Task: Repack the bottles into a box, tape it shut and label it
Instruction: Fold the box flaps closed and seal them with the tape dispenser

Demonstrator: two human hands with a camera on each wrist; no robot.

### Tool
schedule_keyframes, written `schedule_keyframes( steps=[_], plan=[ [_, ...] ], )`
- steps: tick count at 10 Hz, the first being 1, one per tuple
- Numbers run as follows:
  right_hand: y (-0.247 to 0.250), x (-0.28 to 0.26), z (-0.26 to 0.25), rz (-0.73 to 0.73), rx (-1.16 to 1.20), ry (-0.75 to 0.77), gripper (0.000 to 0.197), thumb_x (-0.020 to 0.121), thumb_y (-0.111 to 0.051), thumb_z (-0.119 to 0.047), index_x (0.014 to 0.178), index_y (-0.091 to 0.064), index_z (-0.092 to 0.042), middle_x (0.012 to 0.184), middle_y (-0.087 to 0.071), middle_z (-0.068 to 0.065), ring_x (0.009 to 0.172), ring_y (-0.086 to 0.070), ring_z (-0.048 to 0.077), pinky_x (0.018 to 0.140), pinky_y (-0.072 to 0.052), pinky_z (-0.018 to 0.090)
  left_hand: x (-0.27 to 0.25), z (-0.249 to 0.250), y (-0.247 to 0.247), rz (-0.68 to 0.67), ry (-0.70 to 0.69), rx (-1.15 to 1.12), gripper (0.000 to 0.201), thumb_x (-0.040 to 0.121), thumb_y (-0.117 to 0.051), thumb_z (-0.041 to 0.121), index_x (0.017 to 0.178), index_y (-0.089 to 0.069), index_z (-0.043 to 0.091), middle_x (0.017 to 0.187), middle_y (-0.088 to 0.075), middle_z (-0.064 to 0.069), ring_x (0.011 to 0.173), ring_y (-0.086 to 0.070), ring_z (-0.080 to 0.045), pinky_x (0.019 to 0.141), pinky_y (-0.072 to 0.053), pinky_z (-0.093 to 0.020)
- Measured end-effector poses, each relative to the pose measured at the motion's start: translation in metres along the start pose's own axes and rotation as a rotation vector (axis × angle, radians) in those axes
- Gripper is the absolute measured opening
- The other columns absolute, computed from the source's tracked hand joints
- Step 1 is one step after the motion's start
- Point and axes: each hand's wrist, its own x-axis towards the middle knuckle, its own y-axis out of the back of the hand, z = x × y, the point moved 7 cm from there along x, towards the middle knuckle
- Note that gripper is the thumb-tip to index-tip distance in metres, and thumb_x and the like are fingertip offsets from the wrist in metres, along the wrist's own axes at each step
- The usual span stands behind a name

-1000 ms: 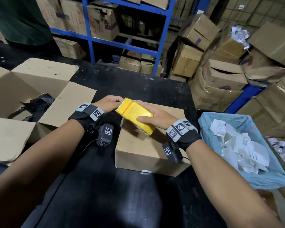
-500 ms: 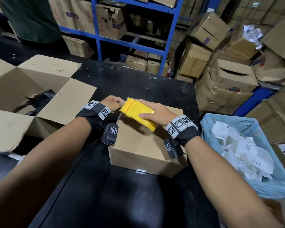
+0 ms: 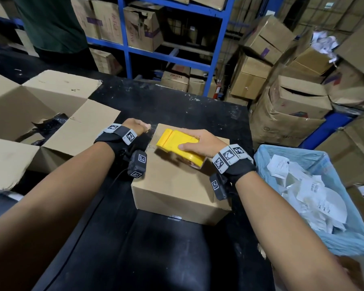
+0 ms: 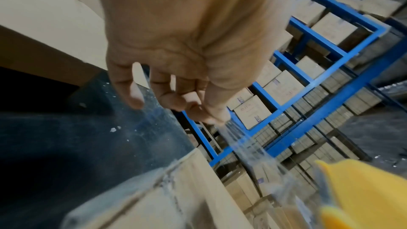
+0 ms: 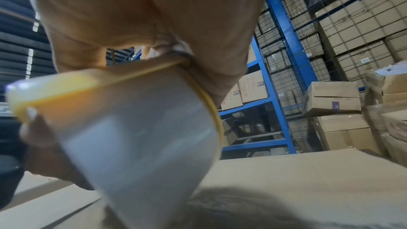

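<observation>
Now my right hand point(image 3: 200, 141) wraps the yellow tape dispenser point(image 3: 180, 146) resting on the closed box point(image 3: 177, 185), which sits on the black worktop point(image 3: 156, 248). My left hand point(image 3: 135, 128) pinches the free end of the clear tape point(image 4: 249, 149) past the box's far-left corner. That film is thin, glossy and already wrinkled; if my pull slackens or twists, I expect it to fold on itself or land crooked off the seam. Cardboard is matte, dusty, square-edged.
</observation>
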Motion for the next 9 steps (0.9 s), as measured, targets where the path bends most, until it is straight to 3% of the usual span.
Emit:
schedule_keyframes(
  steps=[1,3,4,5,6,7,8,9],
  plan=[
    [0.003,-0.004,0.002,-0.003,-0.006,0.002,0.057,0.081,-0.071,-0.036,0.134,-0.050,-0.043,0.125,-0.061,-0.004,0.110,-0.059,0.017,0.097,-0.048,0.034,-0.004,0.004,0.002,0.012,0.023,0.061,0.018,0.096,-0.048,0.023,0.089,-0.056,0.009,0.090,-0.052,-0.021,0.087,-0.050,-0.029,0.059,-0.034,-0.026],
    [0.009,-0.002,-0.008,-0.020,-0.060,0.025,0.056,0.082,-0.070,-0.036,0.133,-0.050,-0.044,0.127,-0.058,-0.004,0.113,-0.056,0.019,0.099,-0.047,0.036,0.005,-0.006,0.003,0.054,0.039,-0.154,0.024,0.090,-0.059,0.017,0.066,-0.056,0.018,0.083,-0.058,-0.006,0.086,-0.051,-0.020,0.062,-0.037,-0.016],
    [0.014,-0.004,-0.009,-0.022,-0.078,0.015,0.055,0.080,-0.071,-0.036,0.131,-0.053,-0.044,0.127,-0.059,-0.005,0.113,-0.057,0.018,0.099,-0.047,0.036,0.006,-0.015,0.000,0.001,0.162,-0.231,0.015,0.096,-0.045,0.013,0.089,-0.057,0.008,0.096,-0.059,-0.014,0.096,-0.052,-0.024,0.076,-0.041,-0.026],
    [0.019,-0.010,0.001,-0.017,-0.029,-0.004,0.052,0.081,-0.072,-0.033,0.129,-0.056,-0.043,0.126,-0.060,-0.004,0.111,-0.057,0.018,0.100,-0.046,0.037,0.010,-0.029,0.016,0.033,0.161,-0.023,0.034,0.095,-0.051,0.018,0.124,-0.055,0.000,0.128,-0.056,-0.020,0.118,-0.054,-0.033,0.073,-0.044,-0.025],
    [0.019,-0.012,0.009,-0.031,-0.004,-0.012,0.052,0.080,-0.072,-0.036,0.128,-0.056,-0.044,0.125,-0.060,-0.004,0.110,-0.058,0.018,0.100,-0.046,0.036,0.008,-0.035,0.021,0.062,0.178,-0.033,0.038,0.096,-0.049,0.025,0.124,-0.056,0.000,0.130,-0.055,-0.021,0.120,-0.052,-0.033,0.073,-0.042,-0.022],
    [0.021,-0.014,0.012,-0.048,-0.004,-0.012,0.052,0.078,-0.073,-0.039,0.127,-0.057,-0.043,0.122,-0.062,-0.003,0.108,-0.059,0.017,0.099,-0.047,0.037,0.011,-0.038,0.024,0.048,0.154,0.211,0.040,0.100,-0.039,0.026,0.128,-0.051,-0.001,0.133,-0.053,-0.021,0.122,-0.051,-0.033,0.083,-0.042,-0.026],
    [0.026,-0.018,0.018,-0.047,0.011,-0.013,0.056,0.073,-0.073,-0.049,0.127,-0.059,-0.042,0.122,-0.064,-0.006,0.109,-0.060,0.015,0.098,-0.048,0.037,0.015,-0.046,0.035,0.116,0.111,0.149,0.036,0.095,-0.050,0.020,0.126,-0.054,0.003,0.127,-0.058,-0.018,0.118,-0.054,-0.034,0.075,-0.046,-0.027],
    [0.035,-0.021,0.021,0.005,0.004,-0.016,0.048,0.077,-0.072,-0.051,0.123,-0.063,-0.037,0.113,-0.067,-0.012,0.099,-0.063,0.006,0.089,-0.050,0.028,0.022,-0.051,0.024,0.055,0.077,0.164,0.034,0.097,-0.043,0.014,0.130,-0.046,0.005,0.131,-0.054,-0.017,0.119,-0.054,-0.031,0.092,-0.046,-0.032]
  ],
)
